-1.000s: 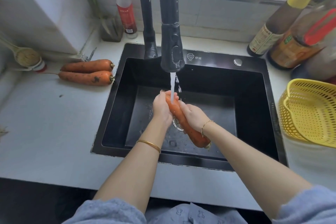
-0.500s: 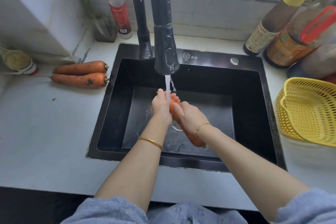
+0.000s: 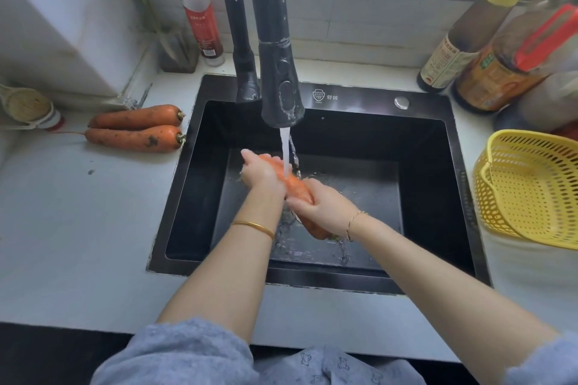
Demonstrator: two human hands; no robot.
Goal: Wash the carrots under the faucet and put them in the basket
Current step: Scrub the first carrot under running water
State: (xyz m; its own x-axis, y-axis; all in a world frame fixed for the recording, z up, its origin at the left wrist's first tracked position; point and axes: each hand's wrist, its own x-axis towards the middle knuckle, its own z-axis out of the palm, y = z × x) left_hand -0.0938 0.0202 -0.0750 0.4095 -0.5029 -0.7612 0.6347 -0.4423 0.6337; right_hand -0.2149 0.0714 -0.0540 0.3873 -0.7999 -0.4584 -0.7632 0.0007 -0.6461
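**One carrot under the stream, two more waiting**

Far left on the counter (image 3: pixel 78 228), hard by the sink's left edge, lie two unwashed ones side by side and touching: the rear carrot (image 3: pixel 137 117) and the front carrot (image 3: pixel 134 138), which is spotted with dark soil. Neither is being handled.

Moving in, the black faucet (image 3: pixel 280 72) hangs over the back of the sink (image 3: pixel 422 197) and its water stream (image 3: pixel 285 150) runs straight down onto the action. The left hand (image 3: pixel 261 172) is wrapped round the far end of the held carrot (image 3: pixel 297 187), right where the water lands. The carrot slants down toward the person over the sink's middle. The right hand (image 3: pixel 322 205) is curled round its middle, and the near end pokes out below the wrist.

Good rinsing here, by my reckoning, means turning the carrot between the two grips so every side meets the stream. The palms should rub along its length, and the near end needs feeding up under the water, since it sits outside the flow. A wet carrot looks slippery, so one hand ought to hold firm while the other scrubs.

Out at the counter's right edge, the yellow basket (image 3: pixel 531 184) tilts against the clutter behind it, well apart from the hands. No carrot shows in it.
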